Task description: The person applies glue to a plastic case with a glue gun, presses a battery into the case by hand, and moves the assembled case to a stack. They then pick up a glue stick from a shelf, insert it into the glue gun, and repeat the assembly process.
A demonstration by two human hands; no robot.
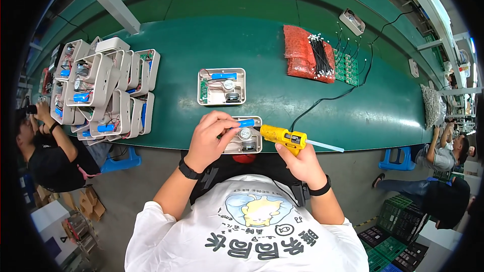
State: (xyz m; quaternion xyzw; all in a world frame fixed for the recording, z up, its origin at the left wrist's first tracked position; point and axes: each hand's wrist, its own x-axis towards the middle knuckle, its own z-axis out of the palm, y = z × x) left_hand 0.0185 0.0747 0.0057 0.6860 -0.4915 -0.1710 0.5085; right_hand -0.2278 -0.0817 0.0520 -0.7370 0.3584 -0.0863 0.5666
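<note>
Yellow glue gun [285, 137] gripped in the right hand [302, 163], nose close to the blue battery [246, 123], which the left hand [212, 133] pinches at the top of a white case [233, 147]. Can't tell if the battery's seated or held just above the floor. Biggest worry imo: a burnt fingertip if the nozzle's hot and wanders, since those fingers are right there. A loose pinch could leave the battery crooked too. And the case sits at the table's near edge, so a bump might tip it, or the black cable [334, 98] could snag.

The table [181, 45] is green and shiny. Second case [244, 86] just beyond, pile of cases [103, 80] at left, red bubble wrap [297, 45], black wires [320, 55] and green circuit boards [346, 68] at right. Around it: grey floor, blue stools, dark crates [403, 219], other people on both sides.
</note>
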